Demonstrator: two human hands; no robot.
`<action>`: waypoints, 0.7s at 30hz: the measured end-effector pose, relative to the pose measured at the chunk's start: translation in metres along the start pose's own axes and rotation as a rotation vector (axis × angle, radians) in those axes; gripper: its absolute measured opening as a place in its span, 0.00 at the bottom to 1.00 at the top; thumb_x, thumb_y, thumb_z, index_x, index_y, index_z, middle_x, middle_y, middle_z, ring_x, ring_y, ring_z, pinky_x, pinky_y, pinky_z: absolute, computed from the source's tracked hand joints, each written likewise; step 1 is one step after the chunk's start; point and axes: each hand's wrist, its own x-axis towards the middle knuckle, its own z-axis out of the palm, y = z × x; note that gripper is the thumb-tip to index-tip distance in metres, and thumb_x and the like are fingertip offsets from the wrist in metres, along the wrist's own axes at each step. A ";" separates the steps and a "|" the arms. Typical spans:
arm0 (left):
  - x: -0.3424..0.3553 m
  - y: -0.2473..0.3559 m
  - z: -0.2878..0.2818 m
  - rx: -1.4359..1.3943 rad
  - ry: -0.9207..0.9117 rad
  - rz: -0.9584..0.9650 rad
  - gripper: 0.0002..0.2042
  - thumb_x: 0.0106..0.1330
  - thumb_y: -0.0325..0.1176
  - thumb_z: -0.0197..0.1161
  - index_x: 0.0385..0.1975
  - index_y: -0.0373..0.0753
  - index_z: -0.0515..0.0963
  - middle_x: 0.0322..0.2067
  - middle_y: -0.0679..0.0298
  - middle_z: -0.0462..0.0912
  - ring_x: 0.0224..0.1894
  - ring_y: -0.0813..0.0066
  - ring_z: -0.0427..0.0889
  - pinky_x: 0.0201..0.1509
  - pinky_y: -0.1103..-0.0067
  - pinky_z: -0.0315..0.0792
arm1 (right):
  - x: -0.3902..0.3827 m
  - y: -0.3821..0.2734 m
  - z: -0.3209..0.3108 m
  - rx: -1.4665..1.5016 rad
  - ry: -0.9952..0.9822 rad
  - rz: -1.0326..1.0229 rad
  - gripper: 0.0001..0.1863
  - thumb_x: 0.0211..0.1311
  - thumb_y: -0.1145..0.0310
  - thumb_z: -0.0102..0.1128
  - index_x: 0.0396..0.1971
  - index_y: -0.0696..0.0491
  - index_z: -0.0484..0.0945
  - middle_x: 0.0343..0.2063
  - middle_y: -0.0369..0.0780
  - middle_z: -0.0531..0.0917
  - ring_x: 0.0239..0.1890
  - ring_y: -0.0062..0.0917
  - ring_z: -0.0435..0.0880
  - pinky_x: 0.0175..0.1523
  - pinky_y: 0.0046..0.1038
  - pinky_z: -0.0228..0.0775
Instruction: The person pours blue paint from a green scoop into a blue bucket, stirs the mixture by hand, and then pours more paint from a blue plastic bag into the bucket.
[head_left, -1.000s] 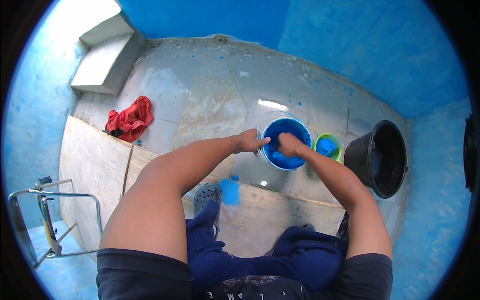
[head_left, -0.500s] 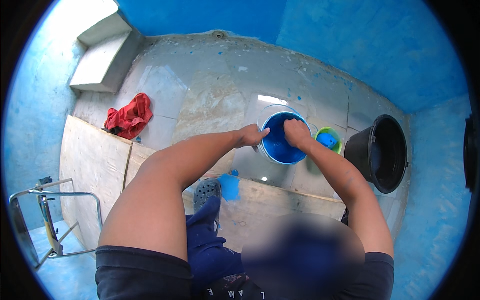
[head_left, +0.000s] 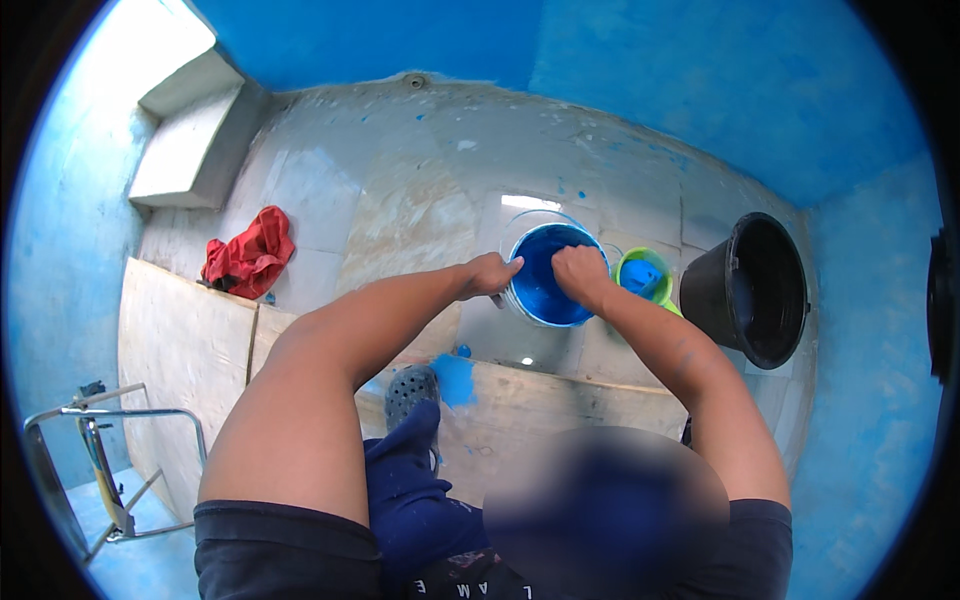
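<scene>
the fingers of the left hand [head_left: 488,274] are curling narrow over the near-left rim of a white bucket of blue paint [head_left: 547,275], gripping it at about nine o'clock on its round mouth. the fingers of the right hand [head_left: 580,270] are bending down inside the bucket at about two o'clock on that mouth; they are touching the blue inside, but whether they are closing on anything there is impossible to tell. the bucket is sitting on the pale, paint-speckled floor [head_left: 400,180] just above centre of the view, with both forearms reaching up to it from the lower edge. just beside it at three o'clock a small green tub [head_left: 645,275] is holding blue paint too, and further out the same way a large black bucket [head_left: 748,290] is standing near the blue wall [head_left: 700,90]. at seven o'clock from the white bucket a grey perforated clog [head_left: 410,385] is resting on a pale board [head_left: 190,350], beside a blue smear. well apart at nine o'clock a red cloth [head_left: 250,255] is lying crumpled on the floor, and a metal frame [head_left: 100,460] is standing at the lower left edge.
</scene>
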 end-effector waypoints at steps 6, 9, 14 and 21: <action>-0.002 0.008 0.002 0.002 -0.006 0.009 0.37 0.81 0.61 0.38 0.47 0.27 0.82 0.43 0.52 0.85 0.35 0.64 0.88 0.54 0.67 0.80 | 0.003 -0.013 0.022 0.038 -0.190 -0.140 0.12 0.63 0.68 0.59 0.39 0.52 0.90 0.45 0.48 0.89 0.49 0.38 0.90 0.49 0.39 0.83; -0.004 0.005 0.002 -0.049 0.001 -0.007 0.37 0.81 0.61 0.38 0.45 0.28 0.83 0.42 0.53 0.85 0.35 0.64 0.88 0.53 0.67 0.80 | 0.013 -0.018 0.011 0.278 0.006 0.047 0.12 0.64 0.66 0.59 0.40 0.51 0.90 0.46 0.48 0.89 0.50 0.36 0.90 0.50 0.38 0.83; -0.008 0.010 0.000 -0.034 -0.026 0.029 0.36 0.81 0.61 0.38 0.50 0.28 0.79 0.44 0.53 0.85 0.35 0.65 0.88 0.51 0.67 0.80 | 0.003 -0.001 0.004 -0.028 -0.098 0.022 0.13 0.63 0.65 0.62 0.44 0.49 0.90 0.50 0.47 0.88 0.53 0.37 0.89 0.52 0.37 0.81; -0.006 0.016 -0.003 0.036 -0.048 0.019 0.33 0.81 0.60 0.40 0.51 0.31 0.78 0.43 0.54 0.84 0.37 0.66 0.88 0.48 0.68 0.78 | 0.007 -0.001 0.020 0.374 -0.124 0.024 0.13 0.62 0.69 0.63 0.44 0.51 0.90 0.47 0.49 0.88 0.52 0.40 0.89 0.54 0.42 0.81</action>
